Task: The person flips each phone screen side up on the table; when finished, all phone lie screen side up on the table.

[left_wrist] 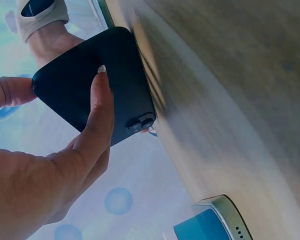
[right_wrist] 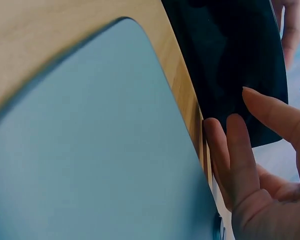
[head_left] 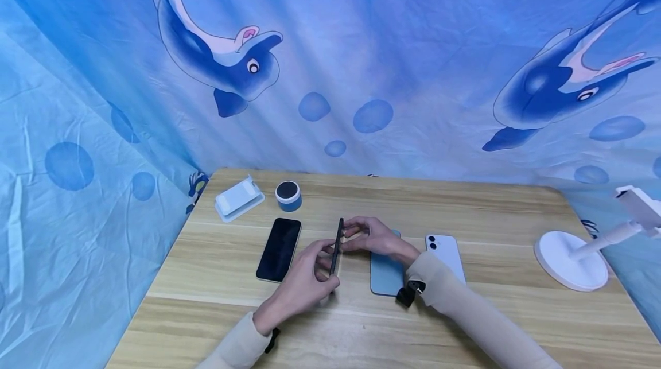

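Note:
A black smartphone (head_left: 337, 248) stands on its long edge, tilted slightly, between my two hands above the table. My left hand (head_left: 307, 277) grips it from the left, with the thumb at its near end and fingers against its black back, where a camera bump shows in the left wrist view. From the right, my right hand (head_left: 376, 236) holds its far part, fingertips on the dark screen (right_wrist: 235, 55). Under my right wrist lies a teal-blue phone (head_left: 387, 274), back up. A dark-screened phone (head_left: 279, 249) lies left of my left hand.
A white phone (head_left: 445, 254) lies back up beside my right sleeve. At the right stands a white round-based stand (head_left: 570, 260). Towards the back left are a folded white stand (head_left: 239, 199) and a small blue-and-white round device (head_left: 288, 195). A printed blue curtain (head_left: 330, 70) hangs behind the wooden table.

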`<state>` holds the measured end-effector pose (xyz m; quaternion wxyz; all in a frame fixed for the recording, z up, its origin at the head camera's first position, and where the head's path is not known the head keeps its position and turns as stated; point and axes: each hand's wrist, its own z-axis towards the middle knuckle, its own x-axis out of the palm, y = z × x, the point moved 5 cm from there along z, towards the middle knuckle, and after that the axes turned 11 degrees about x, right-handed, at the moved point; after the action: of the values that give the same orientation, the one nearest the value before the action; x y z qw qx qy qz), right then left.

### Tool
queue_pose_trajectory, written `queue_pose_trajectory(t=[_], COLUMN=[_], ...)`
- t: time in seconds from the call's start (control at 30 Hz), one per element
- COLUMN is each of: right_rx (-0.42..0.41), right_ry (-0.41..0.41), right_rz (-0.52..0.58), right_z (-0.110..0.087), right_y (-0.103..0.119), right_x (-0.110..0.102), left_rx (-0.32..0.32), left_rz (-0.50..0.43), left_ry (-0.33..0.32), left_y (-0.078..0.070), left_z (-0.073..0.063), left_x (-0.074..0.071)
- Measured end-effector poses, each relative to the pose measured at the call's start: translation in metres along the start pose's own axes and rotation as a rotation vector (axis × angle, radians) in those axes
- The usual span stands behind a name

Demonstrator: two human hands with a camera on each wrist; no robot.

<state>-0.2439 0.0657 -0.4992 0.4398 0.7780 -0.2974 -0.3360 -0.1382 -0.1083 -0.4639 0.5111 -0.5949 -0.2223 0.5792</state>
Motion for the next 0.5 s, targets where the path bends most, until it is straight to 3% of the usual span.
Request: queue_pose_trajectory(t=[0.23, 0.5], right_rx=[0.037, 0.043], right_ry=[-0.063, -0.095], right_rz=[-0.035, -0.058], right_z=[0.0001, -0.0048], right_y=[-0.0013, 0.0002], right_x=[0.0029, 0.0042], left_rx=[-0.028, -0.027], left_rz=[-0.031, 0.027], left_ry=[-0.025, -0.055], left_y=[0.0036, 0.0045], left_z=[-0.0001, 0.0005], left_x=[-0.0037, -0.0077])
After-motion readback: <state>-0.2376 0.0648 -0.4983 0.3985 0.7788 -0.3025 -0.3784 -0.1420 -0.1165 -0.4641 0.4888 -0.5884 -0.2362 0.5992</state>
